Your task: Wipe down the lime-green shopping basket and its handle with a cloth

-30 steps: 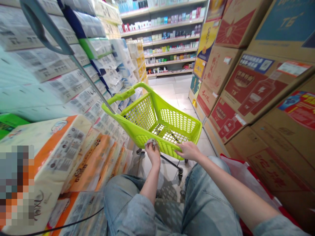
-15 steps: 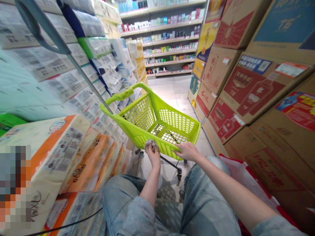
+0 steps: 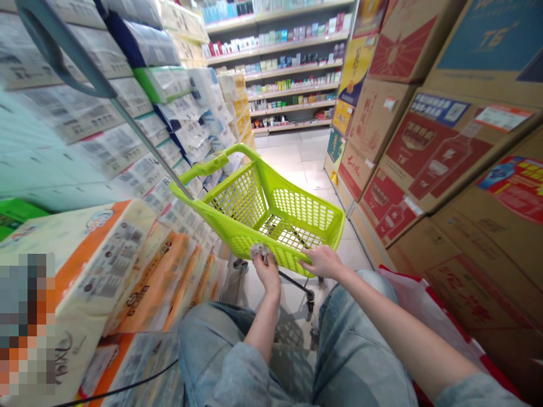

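Observation:
A lime-green shopping cart (image 3: 237, 234) with perforated plastic sides stands in front of my knees, its basket holding nothing visible. My left hand (image 3: 266, 270) is closed on a crumpled greyish cloth (image 3: 259, 252) and presses it against the cart's near side wall. Farther right, my right hand (image 3: 321, 261) grips the top rim of the same side, fingers over the edge. The cart's handle (image 3: 207, 165) points up and left, away from both hands.
Paper packs (image 3: 127, 133) are stacked at left, with orange packs (image 3: 148, 282) nearer. A grey-handled pole (image 3: 139, 135) slants across them. Cardboard cartons (image 3: 441, 147) rise at right above a red-and-white bag (image 3: 424, 316). Shelves of goods (image 3: 292, 85) stand behind floor tiles (image 3: 288, 152).
My left hand and the cloth have shifted very slightly right and down along the cart's side. The right hand keeps its hold on the rim.

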`<state>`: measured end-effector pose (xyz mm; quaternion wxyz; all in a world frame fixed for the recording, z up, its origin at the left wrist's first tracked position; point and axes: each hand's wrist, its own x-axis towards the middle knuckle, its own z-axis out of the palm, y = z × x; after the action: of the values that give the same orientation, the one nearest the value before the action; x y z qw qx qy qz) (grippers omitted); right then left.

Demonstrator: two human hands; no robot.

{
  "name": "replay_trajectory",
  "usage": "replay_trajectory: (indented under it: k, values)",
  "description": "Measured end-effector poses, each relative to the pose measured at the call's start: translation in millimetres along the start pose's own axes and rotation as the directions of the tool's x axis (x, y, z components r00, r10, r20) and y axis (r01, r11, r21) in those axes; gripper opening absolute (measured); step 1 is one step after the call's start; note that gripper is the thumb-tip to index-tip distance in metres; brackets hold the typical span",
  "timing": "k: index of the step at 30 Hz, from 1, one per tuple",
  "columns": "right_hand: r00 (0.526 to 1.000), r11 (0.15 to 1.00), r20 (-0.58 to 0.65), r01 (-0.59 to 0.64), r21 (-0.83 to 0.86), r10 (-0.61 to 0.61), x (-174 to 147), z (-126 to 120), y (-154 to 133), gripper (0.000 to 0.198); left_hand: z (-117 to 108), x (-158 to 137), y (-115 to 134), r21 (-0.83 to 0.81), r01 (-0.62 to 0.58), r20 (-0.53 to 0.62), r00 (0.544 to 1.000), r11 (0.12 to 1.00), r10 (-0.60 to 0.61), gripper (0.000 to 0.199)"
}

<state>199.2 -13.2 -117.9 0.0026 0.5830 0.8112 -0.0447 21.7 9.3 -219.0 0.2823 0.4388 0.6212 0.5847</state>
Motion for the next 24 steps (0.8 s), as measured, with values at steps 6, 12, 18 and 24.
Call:
replay_trajectory:
  k: [6,12,18,24]
  values:
    - [1.0,1.0,0.006,-0.001,0.001,0.001,0.5,-0.5,-1.6,0.032,4.7,-13.3,2.7,0.022,0.027,-0.022,0.999,0.999,-0.027,0.036]
    - [1.0,1.0,0.001,-0.011,0.001,0.011,1.5,-1.3,-4.4,0.033,4.4,-7.7,3.8,0.013,0.056,-0.04,0.998,0.998,-0.056,0.043]
    - [1.0,1.0,-0.007,-0.011,-0.006,0.011,2.2,1.0,-1.7,0.032,-0.5,4.1,5.8,-0.014,0.023,-0.027,0.999,1.0,-0.023,0.032]
    - [1.0,1.0,-0.021,-0.004,-0.013,0.004,1.5,3.7,1.1,0.032,-2.5,2.6,17.3,-0.122,0.112,-0.017,0.993,0.986,-0.115,0.027]
